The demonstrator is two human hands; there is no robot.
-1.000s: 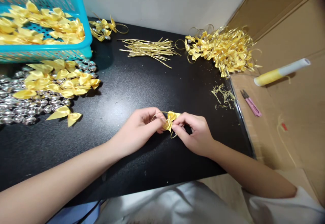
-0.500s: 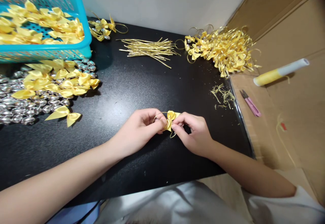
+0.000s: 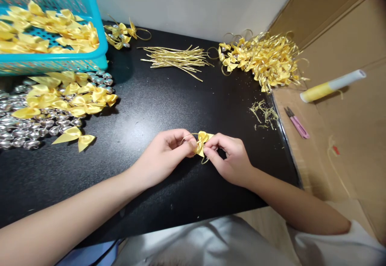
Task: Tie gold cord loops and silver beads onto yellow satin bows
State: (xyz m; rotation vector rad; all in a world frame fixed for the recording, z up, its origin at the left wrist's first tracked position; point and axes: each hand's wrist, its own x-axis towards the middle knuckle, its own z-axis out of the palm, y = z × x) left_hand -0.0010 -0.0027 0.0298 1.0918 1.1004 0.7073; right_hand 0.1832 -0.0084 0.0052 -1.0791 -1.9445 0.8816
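Note:
A yellow satin ribbon bow (image 3: pixel 202 140) is held low over the black table (image 3: pixel 169 105), between my two hands. My left hand (image 3: pixel 173 147) pinches its left side, where a thin gold cord (image 3: pixel 193 134) curves out over the fingers. With thumb and forefinger, my right hand (image 3: pixel 227 153) pinches the bow's right side. A small loop of the cord (image 3: pixel 205 161) hangs below the bow. The fingertips hide the bow's centre and any knot there.
At left, a turquoise basket (image 3: pixel 102 52) holds yellow bows above silver beads (image 3: pixel 18 131) and loose bows (image 3: pixel 75 137). Gold cords (image 3: pixel 177 60) lie at the back. Finished-looking bows (image 3: pixel 271 62) are heaped back right, near cord scraps (image 3: pixel 263 113), pink snips (image 3: pixel 297 124) and a yellow-white tube (image 3: pixel 333 85).
Almost nothing differs. Both hands keep their pinch on the bow, and the whole view has shifted very slightly.

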